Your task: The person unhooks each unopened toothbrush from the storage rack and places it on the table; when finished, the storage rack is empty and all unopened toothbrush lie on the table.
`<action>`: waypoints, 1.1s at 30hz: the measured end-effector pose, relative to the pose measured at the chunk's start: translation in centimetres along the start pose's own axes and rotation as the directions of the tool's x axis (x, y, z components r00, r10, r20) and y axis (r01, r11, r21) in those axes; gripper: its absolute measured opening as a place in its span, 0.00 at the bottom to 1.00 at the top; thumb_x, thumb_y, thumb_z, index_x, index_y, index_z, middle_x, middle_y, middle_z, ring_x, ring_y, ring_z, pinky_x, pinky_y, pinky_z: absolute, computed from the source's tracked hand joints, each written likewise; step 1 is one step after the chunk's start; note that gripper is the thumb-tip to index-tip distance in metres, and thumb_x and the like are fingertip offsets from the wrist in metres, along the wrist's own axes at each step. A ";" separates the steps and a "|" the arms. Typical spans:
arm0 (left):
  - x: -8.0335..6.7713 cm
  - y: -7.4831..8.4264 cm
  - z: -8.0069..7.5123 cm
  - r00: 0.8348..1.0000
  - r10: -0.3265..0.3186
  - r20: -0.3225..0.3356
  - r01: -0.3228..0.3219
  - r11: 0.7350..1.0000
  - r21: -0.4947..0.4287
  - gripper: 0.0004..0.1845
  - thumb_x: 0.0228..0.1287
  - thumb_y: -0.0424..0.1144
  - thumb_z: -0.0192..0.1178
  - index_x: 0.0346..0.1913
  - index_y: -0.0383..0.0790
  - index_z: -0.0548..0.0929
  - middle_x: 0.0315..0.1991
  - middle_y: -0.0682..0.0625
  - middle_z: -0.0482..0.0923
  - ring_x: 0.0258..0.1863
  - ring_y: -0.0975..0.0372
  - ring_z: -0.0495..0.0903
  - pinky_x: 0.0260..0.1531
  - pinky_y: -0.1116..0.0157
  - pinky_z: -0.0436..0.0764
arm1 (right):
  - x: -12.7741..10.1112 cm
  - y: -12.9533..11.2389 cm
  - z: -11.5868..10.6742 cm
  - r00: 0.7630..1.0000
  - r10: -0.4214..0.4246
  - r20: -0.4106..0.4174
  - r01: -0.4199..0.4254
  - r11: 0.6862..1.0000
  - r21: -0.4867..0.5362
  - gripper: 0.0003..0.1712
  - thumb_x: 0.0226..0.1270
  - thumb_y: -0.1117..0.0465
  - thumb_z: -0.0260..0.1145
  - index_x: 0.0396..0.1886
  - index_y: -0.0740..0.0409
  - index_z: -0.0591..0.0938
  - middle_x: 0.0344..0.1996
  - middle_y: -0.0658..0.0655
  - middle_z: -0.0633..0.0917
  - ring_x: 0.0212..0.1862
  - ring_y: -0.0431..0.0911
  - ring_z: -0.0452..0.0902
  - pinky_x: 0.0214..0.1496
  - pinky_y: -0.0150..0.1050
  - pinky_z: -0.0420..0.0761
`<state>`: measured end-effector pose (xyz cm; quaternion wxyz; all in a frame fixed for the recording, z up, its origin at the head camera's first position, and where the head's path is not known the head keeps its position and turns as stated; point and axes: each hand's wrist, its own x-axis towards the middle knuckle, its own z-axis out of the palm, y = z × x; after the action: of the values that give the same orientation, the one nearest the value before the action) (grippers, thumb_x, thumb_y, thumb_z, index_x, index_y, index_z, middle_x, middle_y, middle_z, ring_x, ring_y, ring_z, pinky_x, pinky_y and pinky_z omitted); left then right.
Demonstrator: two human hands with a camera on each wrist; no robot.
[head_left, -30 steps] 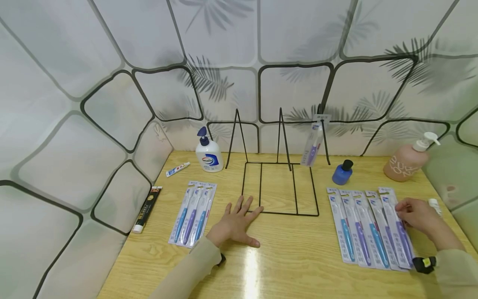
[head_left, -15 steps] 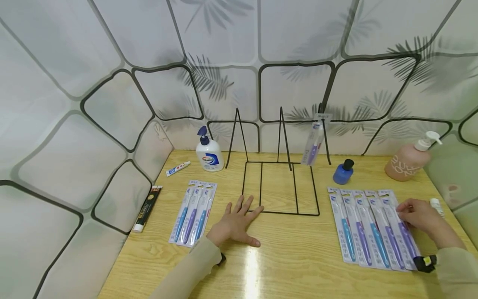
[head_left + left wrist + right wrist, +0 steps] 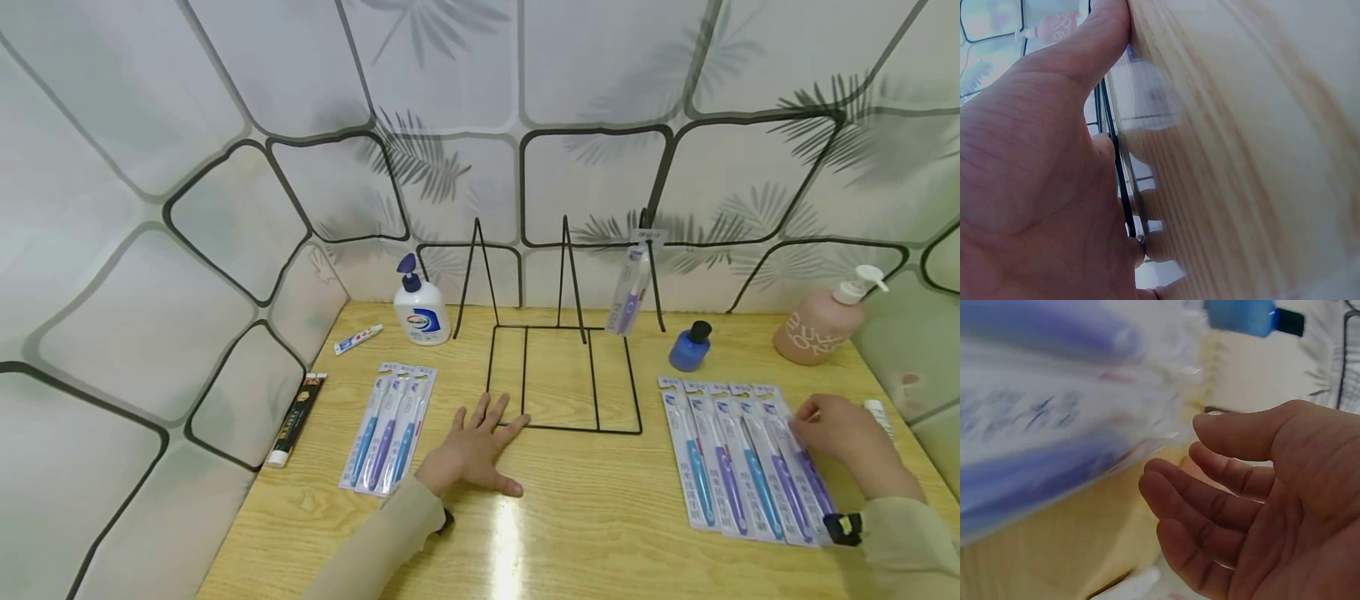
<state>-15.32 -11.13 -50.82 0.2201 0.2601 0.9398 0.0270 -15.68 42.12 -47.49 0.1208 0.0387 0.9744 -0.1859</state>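
My left hand (image 3: pixel 474 450) lies flat on the wooden table (image 3: pixel 585 525), fingers spread and holding nothing, fingertips right at the front edge of the black wire rack (image 3: pixel 562 379). My right hand (image 3: pixel 843 433) is off to the rack's right, fingers loosely curled over the outermost pack in a row of packaged toothbrushes (image 3: pixel 742 458). Can't honestly tell if I've pinched it or I'm just touching it. One more toothbrush pack (image 3: pixel 628 290) hangs on the rack's right prong.
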 end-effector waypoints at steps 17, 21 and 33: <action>-0.1 -0.1 -0.1 1.000 0.008 -0.004 -0.008 1.000 -0.012 0.62 0.49 0.79 0.62 0.82 0.69 0.39 0.84 0.49 0.26 0.83 0.45 0.28 0.76 0.34 0.44 | 3.5 -15.6 -0.9 0.774 -0.469 -0.425 0.555 0.826 0.100 0.15 0.67 0.68 0.69 0.52 0.65 0.82 0.65 0.72 0.74 0.59 0.69 0.74 0.51 0.66 0.78; -0.1 -0.1 -0.1 1.000 0.006 0.002 -0.006 1.000 -0.002 0.62 0.49 0.79 0.61 0.82 0.69 0.39 0.84 0.49 0.26 0.83 0.46 0.28 0.77 0.35 0.44 | 5.1 -18.3 -1.6 0.742 -0.518 -0.426 0.619 0.774 0.137 0.15 0.66 0.69 0.70 0.51 0.63 0.82 0.72 0.72 0.66 0.68 0.72 0.65 0.58 0.71 0.73; -0.1 -0.1 0.0 1.000 0.009 -0.006 -0.009 1.000 -0.008 0.62 0.49 0.79 0.61 0.82 0.69 0.40 0.84 0.49 0.26 0.83 0.46 0.28 0.77 0.35 0.45 | 7.2 -20.9 -1.5 0.670 -0.593 -0.447 0.704 0.699 0.128 0.20 0.69 0.68 0.67 0.59 0.64 0.82 0.57 0.69 0.79 0.58 0.69 0.76 0.58 0.67 0.76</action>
<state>-15.35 -11.28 -50.79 0.2181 0.2635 0.9391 0.0324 -25.48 23.50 -40.57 -0.1479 -0.2625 0.8884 -0.3464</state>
